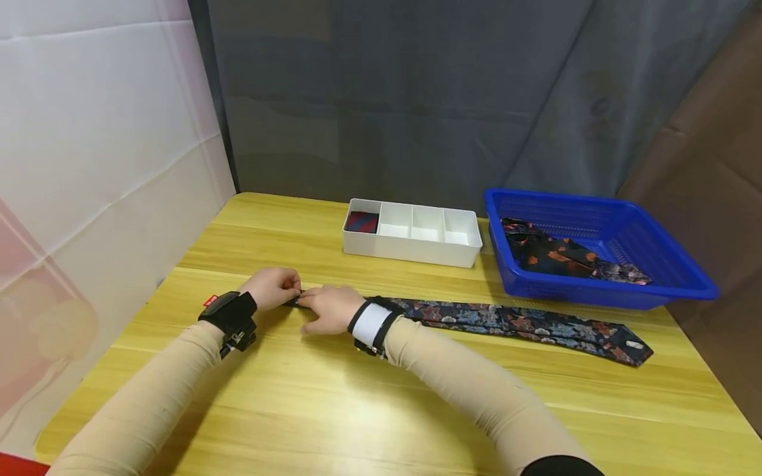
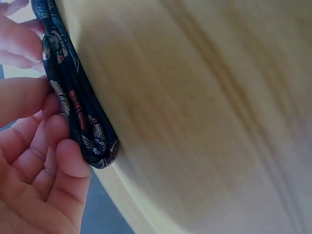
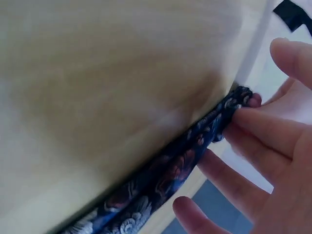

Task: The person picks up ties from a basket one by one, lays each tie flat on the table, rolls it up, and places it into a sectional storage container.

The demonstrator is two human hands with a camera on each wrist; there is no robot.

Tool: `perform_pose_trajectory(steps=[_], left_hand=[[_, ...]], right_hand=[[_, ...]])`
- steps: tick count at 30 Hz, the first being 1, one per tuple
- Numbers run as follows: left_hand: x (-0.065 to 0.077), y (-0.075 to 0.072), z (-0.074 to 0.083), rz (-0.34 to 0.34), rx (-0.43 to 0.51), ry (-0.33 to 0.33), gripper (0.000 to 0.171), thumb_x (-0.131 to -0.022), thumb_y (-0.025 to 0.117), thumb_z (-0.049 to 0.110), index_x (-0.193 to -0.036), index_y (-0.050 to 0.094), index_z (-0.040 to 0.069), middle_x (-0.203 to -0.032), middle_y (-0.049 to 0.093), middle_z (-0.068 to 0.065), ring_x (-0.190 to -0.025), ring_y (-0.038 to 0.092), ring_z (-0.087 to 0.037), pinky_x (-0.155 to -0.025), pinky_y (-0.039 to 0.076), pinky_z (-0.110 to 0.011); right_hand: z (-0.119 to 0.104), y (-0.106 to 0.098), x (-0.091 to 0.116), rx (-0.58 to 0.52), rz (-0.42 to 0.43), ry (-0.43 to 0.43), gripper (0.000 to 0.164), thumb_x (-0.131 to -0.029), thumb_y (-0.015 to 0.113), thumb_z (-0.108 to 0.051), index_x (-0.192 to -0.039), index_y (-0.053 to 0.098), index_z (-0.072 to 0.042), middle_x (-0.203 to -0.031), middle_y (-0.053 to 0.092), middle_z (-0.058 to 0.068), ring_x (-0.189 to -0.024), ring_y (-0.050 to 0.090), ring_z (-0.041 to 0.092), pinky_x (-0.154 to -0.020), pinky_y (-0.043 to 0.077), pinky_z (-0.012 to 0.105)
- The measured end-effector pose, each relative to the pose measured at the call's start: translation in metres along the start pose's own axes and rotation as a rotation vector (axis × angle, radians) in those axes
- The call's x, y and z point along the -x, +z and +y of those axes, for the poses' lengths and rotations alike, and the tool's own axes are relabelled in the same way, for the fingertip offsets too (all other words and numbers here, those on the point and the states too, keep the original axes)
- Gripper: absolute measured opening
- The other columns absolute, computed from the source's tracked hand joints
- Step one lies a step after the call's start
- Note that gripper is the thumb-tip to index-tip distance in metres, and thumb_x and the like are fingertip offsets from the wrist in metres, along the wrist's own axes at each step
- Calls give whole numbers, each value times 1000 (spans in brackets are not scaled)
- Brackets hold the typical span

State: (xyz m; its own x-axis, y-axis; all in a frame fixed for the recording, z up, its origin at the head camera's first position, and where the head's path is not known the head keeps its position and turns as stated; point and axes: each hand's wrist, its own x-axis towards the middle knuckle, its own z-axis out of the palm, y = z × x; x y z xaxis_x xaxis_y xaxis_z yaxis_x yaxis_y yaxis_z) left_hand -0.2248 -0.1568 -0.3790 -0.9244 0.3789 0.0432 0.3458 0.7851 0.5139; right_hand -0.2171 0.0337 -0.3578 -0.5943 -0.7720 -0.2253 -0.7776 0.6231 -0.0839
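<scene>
A dark necktie (image 1: 476, 316) with a blue and rust floral pattern stretches across the wooden table, its wide end at the right. At its left end, my left hand (image 1: 272, 287) pinches the narrow part, where the cloth is doubled into a flat rolled loop (image 2: 97, 144). Beside it, my right hand (image 1: 333, 309) touches the tie with fairly straight fingers (image 3: 265, 129), the digits spread apart. In the left wrist view, left fingertips (image 2: 73, 158) press along the side of the loop. Part of the folded end is hidden behind the hands in the head view.
A white tray (image 1: 411, 250) with several compartments stands at the back; a rolled red-and-navy striped tie (image 1: 362, 222) sits in its leftmost one. To its right, a blue plastic basket (image 1: 601, 294) contains dark patterned ties (image 1: 556, 256). Grey cloth hangs behind the table (image 1: 309, 403).
</scene>
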Motion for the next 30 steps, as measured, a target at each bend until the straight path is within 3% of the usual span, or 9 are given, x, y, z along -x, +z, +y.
perform_pose_trajectory(steps=[6, 8, 11, 14, 19, 23, 26, 30], left_hand=[[1, -6, -7, -13, 55, 40, 9, -95, 58, 11, -93, 66, 6, -77, 61, 1, -68, 50, -16, -64, 40, -31], [3, -10, -13, -33, 75, 66, 10, -92, 62, 9, -99, 66, 3, -81, 62, -1, -71, 52, -17, -67, 42, -33], [8, -16, -22, -69, 66, 86, 28, -84, 70, 9, -110, 64, -2, -87, 60, -7, -76, 53, -21, -71, 42, -35], [13, -18, -30, -89, 16, 75, 45, -77, 78, 13, -115, 62, -4, -89, 57, -10, -78, 53, -22, -70, 43, -35], [16, -16, -37, -108, 5, 10, 41, -75, 79, 11, -111, 63, -1, -80, 60, -5, -69, 55, -18, -66, 45, -35], [14, -20, -27, -99, 13, -14, 39, -77, 73, 6, -114, 61, 0, -80, 62, -3, -72, 56, -19, -70, 45, -38], [13, -24, -11, -62, 32, 24, 41, -80, 70, 2, -119, 60, -2, -84, 63, -5, -77, 58, -21, -73, 47, -41], [10, -25, 8, -21, 52, 86, 44, -83, 67, 2, -126, 57, -4, -86, 64, -5, -81, 62, -22, -75, 49, -42]], right_hand=[[0, -6, -5, 41, 20, 22, 50, -91, 61, -49, -136, 58, -28, -143, 48, -11, -123, 48, 20, -94, 44, 47], [1, -7, -7, 49, 15, 20, 49, -91, 61, -50, -135, 59, -29, -142, 50, -10, -119, 50, 18, -91, 45, 44], [4, -7, -8, 56, 1, 21, 50, -91, 60, -51, -136, 58, -29, -142, 50, -11, -114, 50, 16, -88, 46, 40], [5, -6, -8, 58, -10, 23, 50, -92, 59, -51, -137, 57, -30, -142, 50, -11, -111, 49, 16, -85, 46, 37], [2, -2, -9, 80, 3, 6, 49, -92, 60, -50, -136, 59, -29, -140, 51, -11, -106, 50, 14, -81, 46, 32], [2, 2, -9, 66, 26, -12, 49, -92, 60, -48, -135, 59, -25, -140, 51, -9, -117, 50, 15, -92, 44, 32], [6, 5, -10, 14, 18, -31, 51, -93, 59, -46, -137, 58, -21, -143, 50, -6, -130, 44, 15, -108, 31, 33], [14, 5, -9, -58, -5, -55, 51, -95, 58, -43, -138, 56, -16, -144, 49, -1, -132, 43, 13, -113, 21, 30]])
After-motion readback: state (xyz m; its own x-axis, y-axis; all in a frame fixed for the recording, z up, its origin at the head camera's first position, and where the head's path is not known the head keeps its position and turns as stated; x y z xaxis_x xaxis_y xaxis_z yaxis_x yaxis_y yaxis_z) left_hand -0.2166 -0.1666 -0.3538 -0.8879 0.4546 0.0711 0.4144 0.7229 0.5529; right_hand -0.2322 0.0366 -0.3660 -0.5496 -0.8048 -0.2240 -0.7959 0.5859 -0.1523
